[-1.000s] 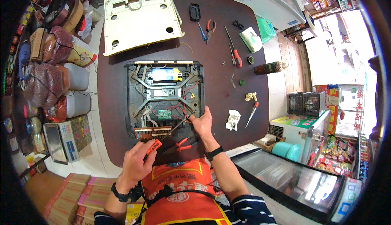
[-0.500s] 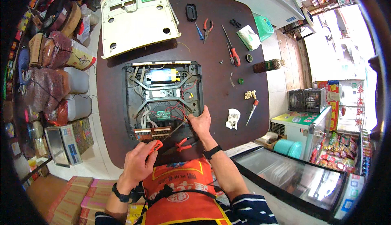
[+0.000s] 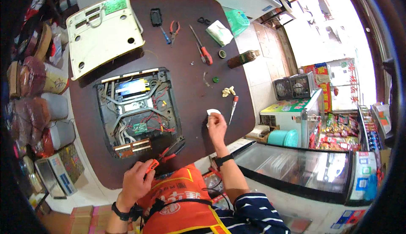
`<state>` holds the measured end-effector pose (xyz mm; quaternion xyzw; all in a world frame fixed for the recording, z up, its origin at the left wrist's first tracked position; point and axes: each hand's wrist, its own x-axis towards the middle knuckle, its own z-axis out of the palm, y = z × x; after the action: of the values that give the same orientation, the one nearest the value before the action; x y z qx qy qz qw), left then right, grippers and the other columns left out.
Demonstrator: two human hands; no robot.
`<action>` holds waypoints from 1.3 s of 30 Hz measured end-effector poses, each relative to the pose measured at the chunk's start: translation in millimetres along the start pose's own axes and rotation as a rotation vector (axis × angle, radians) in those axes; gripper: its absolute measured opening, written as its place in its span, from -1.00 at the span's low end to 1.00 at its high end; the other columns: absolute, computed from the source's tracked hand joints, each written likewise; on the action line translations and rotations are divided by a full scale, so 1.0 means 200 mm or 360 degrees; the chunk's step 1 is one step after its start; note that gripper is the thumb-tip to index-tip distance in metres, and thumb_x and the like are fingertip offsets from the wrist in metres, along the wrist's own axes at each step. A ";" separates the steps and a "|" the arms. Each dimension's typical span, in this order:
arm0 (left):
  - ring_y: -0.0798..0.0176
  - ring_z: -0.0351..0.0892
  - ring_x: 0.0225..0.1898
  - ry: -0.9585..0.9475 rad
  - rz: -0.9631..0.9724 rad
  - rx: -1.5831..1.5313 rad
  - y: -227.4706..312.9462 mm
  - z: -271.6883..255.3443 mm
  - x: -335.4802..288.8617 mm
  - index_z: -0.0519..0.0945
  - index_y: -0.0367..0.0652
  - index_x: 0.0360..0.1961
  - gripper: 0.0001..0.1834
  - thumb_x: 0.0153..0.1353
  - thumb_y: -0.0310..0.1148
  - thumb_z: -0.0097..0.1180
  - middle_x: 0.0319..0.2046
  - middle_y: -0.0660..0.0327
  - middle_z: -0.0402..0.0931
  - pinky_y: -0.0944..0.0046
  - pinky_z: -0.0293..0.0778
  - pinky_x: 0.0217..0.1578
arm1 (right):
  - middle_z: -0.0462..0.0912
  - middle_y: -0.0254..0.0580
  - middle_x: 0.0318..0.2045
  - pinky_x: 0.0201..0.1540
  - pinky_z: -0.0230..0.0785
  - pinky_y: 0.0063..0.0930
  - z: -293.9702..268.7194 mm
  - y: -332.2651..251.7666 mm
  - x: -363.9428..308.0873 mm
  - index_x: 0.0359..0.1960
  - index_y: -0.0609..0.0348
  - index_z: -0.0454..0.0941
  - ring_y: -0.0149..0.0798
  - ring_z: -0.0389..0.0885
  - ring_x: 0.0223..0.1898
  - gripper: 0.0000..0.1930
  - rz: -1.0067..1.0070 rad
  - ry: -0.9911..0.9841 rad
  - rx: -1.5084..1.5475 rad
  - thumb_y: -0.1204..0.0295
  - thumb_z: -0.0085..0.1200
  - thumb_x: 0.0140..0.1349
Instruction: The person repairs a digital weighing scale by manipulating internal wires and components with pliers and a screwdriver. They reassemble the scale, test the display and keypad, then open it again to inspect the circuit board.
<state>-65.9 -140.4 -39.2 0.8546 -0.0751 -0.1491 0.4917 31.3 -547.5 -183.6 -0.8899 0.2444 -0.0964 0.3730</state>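
Observation:
My left hand (image 3: 136, 180) is closed around the red-orange handle of a screwdriver (image 3: 152, 165), held over the table's near edge. Just beyond it lie red-handled pliers (image 3: 167, 153). My right hand (image 3: 217, 129) is at the right of the table, its fingertips pinching a white crumpled tissue (image 3: 213, 111), partly hidden by the hand. An opened black casing (image 3: 174, 107) lies to the left, showing wires, a metal frame, a silver-blue battery (image 3: 131, 87), a small green circuit board (image 3: 139, 128) and a brown board (image 3: 132, 148).
A cream cover (image 3: 105, 43) lies at the far left of the brown table (image 3: 190, 86). Pliers (image 3: 174, 33), a red screwdriver (image 3: 204, 52), a brown bottle (image 3: 244, 59), a green cap (image 3: 216, 79) and another screwdriver (image 3: 234, 107) lie beyond my right hand. A glass-topped freezer (image 3: 292, 166) stands right.
My right hand has left the casing's near right corner and moved right to the tissue. My left hand has drawn the screwdriver back from the wires. The whole view has shifted.

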 end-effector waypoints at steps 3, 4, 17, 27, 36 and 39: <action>-0.22 0.75 -0.24 -0.0141 0.0041 -0.0010 0.00 0.09 0.03 0.66 -0.11 0.33 -0.58 0.48 -0.36 0.22 -0.11 0.03 0.69 -0.10 0.71 -0.26 | 0.66 0.05 -0.05 0.15 0.54 -0.09 -0.18 0.20 0.20 0.12 0.22 0.71 0.03 0.65 -0.03 -0.68 0.0074 0.0349 -0.0382 0.39 0.30 0.39; -0.15 0.73 -0.10 -0.0244 -0.0009 -0.0151 -0.01 0.13 0.02 0.62 -0.18 0.39 -0.56 0.53 -0.40 0.14 -0.03 -0.04 0.65 0.01 0.66 -0.07 | 0.64 0.13 0.04 0.25 0.51 0.00 -0.20 0.26 0.27 0.23 0.22 0.64 0.12 0.64 0.12 -0.54 0.0223 0.0397 -0.0621 0.28 0.35 0.36; -0.13 0.54 0.20 -0.0399 0.0204 -0.0553 -0.10 0.94 0.35 0.40 -0.28 0.59 -0.23 0.40 -0.32 0.31 0.27 -0.18 0.41 0.08 0.52 0.27 | 0.63 -0.24 -0.37 -0.34 0.64 -0.36 -0.32 0.46 0.35 0.29 0.23 0.45 -0.33 0.65 -0.42 -0.69 0.0703 -0.0109 0.0701 0.47 0.06 0.59; -0.58 0.40 0.43 -0.0617 -0.0340 -0.0330 0.00 1.13 0.60 0.17 -0.47 0.65 -0.07 0.38 -0.29 0.29 0.51 -0.55 0.07 -0.08 0.36 0.52 | 0.66 -0.34 -0.19 -0.09 0.57 -0.49 -0.08 -0.10 -0.27 0.23 0.21 0.53 -0.48 0.64 -0.21 -0.78 0.0036 -0.0904 0.0470 0.51 0.09 0.64; 0.36 0.81 -0.23 -0.0049 -0.0306 -0.1385 -0.17 0.39 0.47 0.47 -0.27 0.43 -0.42 0.48 -0.38 0.41 -0.03 0.14 0.69 0.34 0.72 -0.21 | 0.61 -0.05 -0.14 0.00 0.53 -0.26 -0.04 -0.52 -0.39 0.02 0.25 0.65 -0.08 0.64 -0.09 -0.83 -0.0764 -0.1045 0.0277 0.63 0.18 0.46; 0.37 0.83 -0.23 -0.0047 -0.0335 -0.1304 -0.15 0.24 0.42 0.58 -0.30 0.25 -0.60 0.49 -0.42 0.38 -0.15 0.19 0.75 0.31 0.74 -0.23 | 0.63 0.02 -0.03 0.12 0.56 -0.16 0.04 -0.60 -0.41 0.07 0.23 0.62 0.09 0.68 0.00 -0.78 -0.0737 -0.1151 0.0329 0.59 0.26 0.42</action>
<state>-3.1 -187.5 -101.7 0.5893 0.0710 -0.2283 0.7717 7.1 -428.9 -103.9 -0.8557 -0.1187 0.1163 0.4901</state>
